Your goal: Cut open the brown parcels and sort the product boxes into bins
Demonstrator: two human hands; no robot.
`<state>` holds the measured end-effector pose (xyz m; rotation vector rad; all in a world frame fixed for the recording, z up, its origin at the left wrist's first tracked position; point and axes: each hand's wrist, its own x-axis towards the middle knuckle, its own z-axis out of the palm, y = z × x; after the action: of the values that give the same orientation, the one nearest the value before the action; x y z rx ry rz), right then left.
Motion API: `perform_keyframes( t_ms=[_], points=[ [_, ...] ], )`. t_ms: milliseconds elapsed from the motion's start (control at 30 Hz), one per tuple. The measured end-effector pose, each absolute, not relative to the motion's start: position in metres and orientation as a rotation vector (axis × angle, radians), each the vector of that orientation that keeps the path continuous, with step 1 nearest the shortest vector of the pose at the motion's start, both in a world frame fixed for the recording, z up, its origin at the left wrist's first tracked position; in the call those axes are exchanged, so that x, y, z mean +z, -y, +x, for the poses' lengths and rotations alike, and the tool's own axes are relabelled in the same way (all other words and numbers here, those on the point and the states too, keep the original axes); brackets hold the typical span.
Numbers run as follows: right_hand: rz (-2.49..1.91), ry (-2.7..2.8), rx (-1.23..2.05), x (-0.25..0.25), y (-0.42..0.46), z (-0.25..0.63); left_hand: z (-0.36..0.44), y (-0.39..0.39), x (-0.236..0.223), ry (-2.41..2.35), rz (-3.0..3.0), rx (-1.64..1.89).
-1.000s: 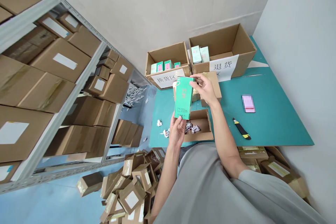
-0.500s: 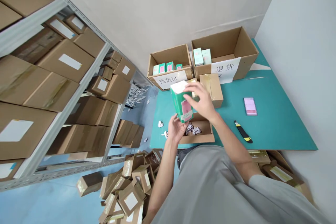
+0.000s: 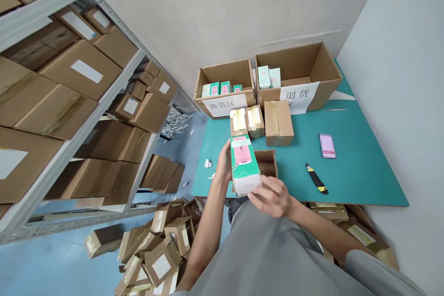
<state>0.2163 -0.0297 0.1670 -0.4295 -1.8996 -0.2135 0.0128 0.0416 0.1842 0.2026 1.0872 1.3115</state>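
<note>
1. Well, the left hand (image 3: pixel 225 163) clasps the green box (image 3: pixel 245 165) along its side, the right hand (image 3: pixel 274 198) its white near end.
2. Partly behind that grip gapes an open carton (image 3: pixel 267 168); slack fingertips could let the box drop and dent.

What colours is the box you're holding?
The green cardboard box has a pink picture and a white end, clearest in the head view.
</note>
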Motion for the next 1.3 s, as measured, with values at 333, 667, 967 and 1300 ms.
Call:
perform_keyframes(
  t_ms=[333,667,967,1300],
  points=[
    [-0.792,1.597,0.412,0.207,-0.018,0.236,-0.011,-0.010,0.142,-1.252,0.595,1.183],
    [-1.232,1.072,1.508,0.125,-0.126,0.233,0.007,0.002,0.164,-1.201,0.963,1.060],
    [-1.137,0.787,1.962,0.089,-0.096,0.227,0.015,-0.011,0.157,-1.326,0.735,1.266],
    [-1.158,0.771,1.666,0.095,-0.097,0.236,0.008,0.002,0.141,-1.157,0.478,1.062]
  ],
)
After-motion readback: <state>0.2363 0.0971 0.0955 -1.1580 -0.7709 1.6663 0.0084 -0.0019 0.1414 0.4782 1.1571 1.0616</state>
